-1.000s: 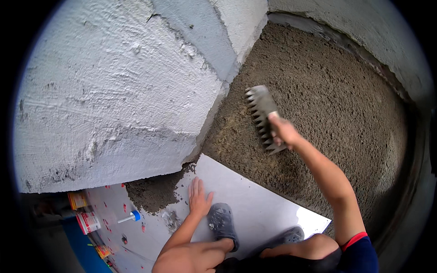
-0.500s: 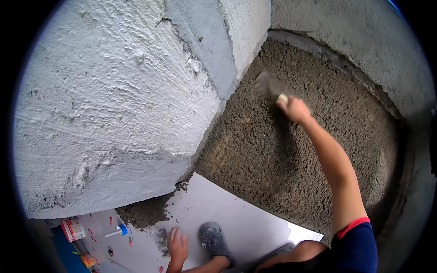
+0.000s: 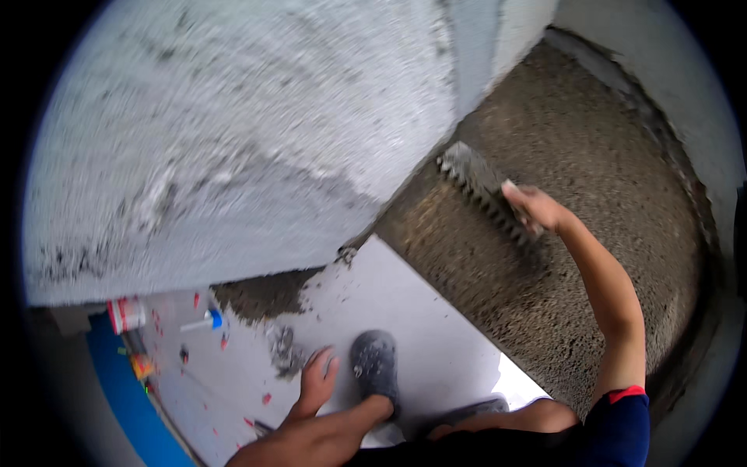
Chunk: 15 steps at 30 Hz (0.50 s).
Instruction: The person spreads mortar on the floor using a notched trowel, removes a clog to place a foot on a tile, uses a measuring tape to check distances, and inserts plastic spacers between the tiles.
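My right hand (image 3: 535,206) grips a notched trowel (image 3: 476,173) by its handle. The toothed edge of the trowel faces the tile and lies at or just over the grey-brown mortar bed (image 3: 615,148); exact contact is blurred. One end of the blade comes close to the foot of the rough wall (image 3: 311,101). A large pale tile (image 3: 436,331) borders the mortar. My left hand (image 3: 315,381) is low over the tiled floor beside my shoe, fingers stretched and holding nothing.
Dark clogs (image 3: 373,362) stand on the tile. Spilled mortar (image 3: 268,294) lies along the wall's base. Left of it are a white-and-red tub (image 3: 126,315), a blue-headed tool (image 3: 214,319) and scattered small red pieces. Another wall (image 3: 661,70) encloses the mortar at the far right.
The trowel has come nearer the tile's edge across the mortar, and its teeth now show. The whole view has shifted. My left hand stays low by the shoe.
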Available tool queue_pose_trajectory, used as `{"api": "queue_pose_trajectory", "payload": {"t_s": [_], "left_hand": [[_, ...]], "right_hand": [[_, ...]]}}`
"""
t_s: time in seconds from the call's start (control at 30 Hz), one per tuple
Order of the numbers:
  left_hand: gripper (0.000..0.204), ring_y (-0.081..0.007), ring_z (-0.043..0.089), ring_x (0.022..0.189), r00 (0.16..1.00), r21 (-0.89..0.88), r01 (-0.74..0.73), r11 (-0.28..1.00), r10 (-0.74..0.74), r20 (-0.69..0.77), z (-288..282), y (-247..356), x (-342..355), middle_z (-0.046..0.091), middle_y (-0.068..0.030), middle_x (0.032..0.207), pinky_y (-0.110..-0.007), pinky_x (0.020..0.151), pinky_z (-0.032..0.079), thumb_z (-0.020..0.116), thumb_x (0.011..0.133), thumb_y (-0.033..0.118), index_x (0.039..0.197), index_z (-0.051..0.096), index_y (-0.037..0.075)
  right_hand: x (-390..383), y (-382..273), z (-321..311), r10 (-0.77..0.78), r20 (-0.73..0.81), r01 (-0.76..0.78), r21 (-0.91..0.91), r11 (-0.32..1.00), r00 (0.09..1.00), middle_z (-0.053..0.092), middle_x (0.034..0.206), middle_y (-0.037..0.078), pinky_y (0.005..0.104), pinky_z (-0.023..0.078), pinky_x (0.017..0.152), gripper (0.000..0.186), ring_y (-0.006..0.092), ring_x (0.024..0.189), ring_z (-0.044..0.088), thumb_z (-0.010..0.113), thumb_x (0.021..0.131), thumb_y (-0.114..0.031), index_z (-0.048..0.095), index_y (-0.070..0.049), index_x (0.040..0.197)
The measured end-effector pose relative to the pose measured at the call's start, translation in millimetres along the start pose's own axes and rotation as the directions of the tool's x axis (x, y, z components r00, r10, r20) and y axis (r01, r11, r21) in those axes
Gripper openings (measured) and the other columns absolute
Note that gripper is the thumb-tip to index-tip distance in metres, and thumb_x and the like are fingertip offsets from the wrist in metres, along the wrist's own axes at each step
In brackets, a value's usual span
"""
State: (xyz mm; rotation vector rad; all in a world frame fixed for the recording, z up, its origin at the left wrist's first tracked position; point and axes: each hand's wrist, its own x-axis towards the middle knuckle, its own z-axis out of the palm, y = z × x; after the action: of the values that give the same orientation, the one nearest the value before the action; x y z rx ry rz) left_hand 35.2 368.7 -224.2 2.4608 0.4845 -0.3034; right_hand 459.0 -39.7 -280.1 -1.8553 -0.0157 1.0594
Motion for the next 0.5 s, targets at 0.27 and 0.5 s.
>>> {"api": "queue_pose_trajectory", "payload": {"t_s": [0.27,0.5], "left_hand": [[0.033,-0.0215,0.062,0.116,0.832,-0.552,0.487,0.677,-0.167,0.529,15,47,-26,0.069,-0.0114,0.118,-0.032,0.101,0.046,0.059,0.102,0.019,0.129,0.062,0.001],[0.038,-0.0208,0.054,0.124,0.662,-0.643,0.597,0.48,0.157,0.732,-20,-14,-64,0.066,-0.0123,0.123,-0.032,0.104,0.041,0.06,0.102,0.024,0.13,0.059,-0.001]], "right_hand": [[-58,3,117,0.076,0.305,-0.053,-0.084,0.995,0.949,0.053,0.064,0.0,0.0262,0.04,0.045,0.062,0.0087,0.05,0.049,0.066,0.091,-0.062,0.064,-0.001,0.1],[-127,-28,141,0.076,0.435,0.026,-0.223,0.975,0.897,0.071,0.108,0.01,0.0344,0.058,0.075,0.065,0.0176,0.093,0.068,0.077,0.085,-0.051,0.065,-0.001,0.125]]}}
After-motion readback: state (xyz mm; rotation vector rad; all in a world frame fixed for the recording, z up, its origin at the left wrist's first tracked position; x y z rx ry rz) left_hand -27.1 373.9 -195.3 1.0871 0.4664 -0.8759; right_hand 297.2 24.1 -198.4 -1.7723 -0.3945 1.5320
